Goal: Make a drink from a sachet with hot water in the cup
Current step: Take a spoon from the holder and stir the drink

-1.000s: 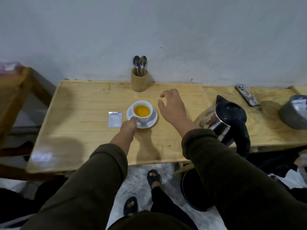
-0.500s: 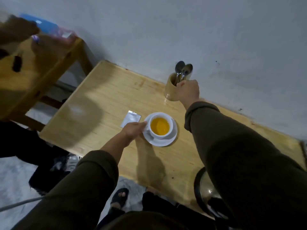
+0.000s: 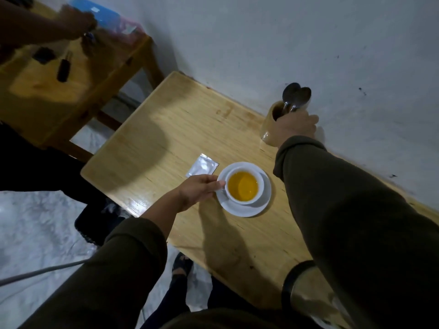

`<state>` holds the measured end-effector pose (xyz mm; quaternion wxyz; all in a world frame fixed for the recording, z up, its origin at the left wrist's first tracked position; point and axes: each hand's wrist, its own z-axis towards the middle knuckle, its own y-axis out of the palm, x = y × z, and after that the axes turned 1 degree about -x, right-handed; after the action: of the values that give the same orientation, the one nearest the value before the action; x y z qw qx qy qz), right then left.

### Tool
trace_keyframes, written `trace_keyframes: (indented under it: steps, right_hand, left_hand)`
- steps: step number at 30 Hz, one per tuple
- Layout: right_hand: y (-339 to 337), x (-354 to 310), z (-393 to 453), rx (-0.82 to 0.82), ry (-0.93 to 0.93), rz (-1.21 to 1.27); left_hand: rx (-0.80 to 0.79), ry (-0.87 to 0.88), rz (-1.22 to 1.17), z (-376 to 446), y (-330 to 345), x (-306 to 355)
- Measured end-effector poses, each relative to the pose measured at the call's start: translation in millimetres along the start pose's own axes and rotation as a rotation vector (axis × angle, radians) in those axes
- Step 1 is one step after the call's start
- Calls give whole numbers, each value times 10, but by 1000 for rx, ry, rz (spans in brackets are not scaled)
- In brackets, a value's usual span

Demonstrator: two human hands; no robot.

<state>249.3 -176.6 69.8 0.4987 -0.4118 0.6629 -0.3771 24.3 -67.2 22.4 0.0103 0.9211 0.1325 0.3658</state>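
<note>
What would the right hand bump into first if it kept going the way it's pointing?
Probably the spoons standing in the wooden holder; the right hand is already at its rim. Whether the fingers touch them yet is hidden.

On the bench (image 3: 180, 129) there is one white cup (image 3: 244, 187) of orange drink, one saucer (image 3: 247, 208) under it, one silver sachet (image 3: 202, 165) and one wooden holder (image 3: 269, 129) at the far edge with two spoons (image 3: 295, 96). Two hands reach over it, the left hand (image 3: 197, 191) and the right hand (image 3: 297, 127). A second wooden bench (image 3: 59, 91) carries one blue packet (image 3: 97, 13) and two small dark items (image 3: 54, 61).
</note>
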Motion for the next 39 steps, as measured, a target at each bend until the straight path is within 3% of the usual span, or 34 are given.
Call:
trace_keyframes:
  steps: [4,9,16,20,25,35,39]
  right_hand:
    - [-18,8,4,-6,4,37]
    - [-90,-42,-126,140,17,203]
    - [-357,-155,-378,332,-246,240]
    - [-676,-195,-708,418,-295,251]
    - [-799,-116,-1290,286,-243,355]
    - [-409,467,-2030,-113,-28,44]
    - [-356,490,-2075,-217,-39,-57]
  left_hand:
    - [-12,1,-13,29,-24,-27]
    - [3,15,14,13,-39,5]
    - [7,35,109,45,-53,11]
    - [29,79,165,93,-59,-60]
    - [66,93,286,68,-22,-33]
    - [64,82,391,66,-48,-33]
    - [83,70,417,53,-28,10]
